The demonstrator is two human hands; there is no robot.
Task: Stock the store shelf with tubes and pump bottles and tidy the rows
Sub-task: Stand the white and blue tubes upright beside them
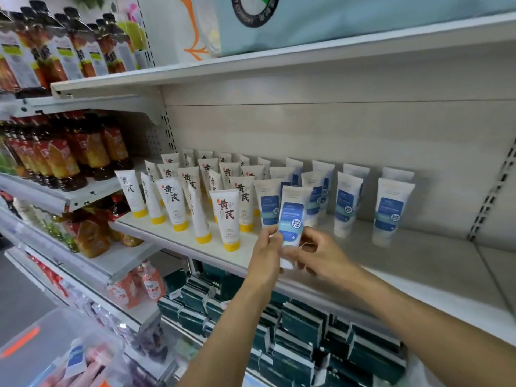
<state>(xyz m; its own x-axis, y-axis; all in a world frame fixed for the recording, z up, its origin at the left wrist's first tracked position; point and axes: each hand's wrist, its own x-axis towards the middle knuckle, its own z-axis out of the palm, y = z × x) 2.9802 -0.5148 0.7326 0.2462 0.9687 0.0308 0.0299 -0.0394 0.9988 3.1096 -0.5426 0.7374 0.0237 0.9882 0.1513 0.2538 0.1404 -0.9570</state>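
Both my forearms are bare from the bottom edge of the view up to the wrists, with no sleeve cuff showing on either one. My left hand (265, 251) wears nothing: no glove, ring or watch that I can make out. My right hand (321, 255) is just as plain, its fingers and wrist uncovered, and my nails look short, though the picture is a little soft.

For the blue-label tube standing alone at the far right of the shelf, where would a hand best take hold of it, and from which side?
Grip the far-right blue-label tube round its lower body, just above the cap it stands on, coming from the front. It stands upright with open shelf before it and a second tube close behind, so the front is the free approach. The body is rounder and probably firmer low down, while the top is flattened.
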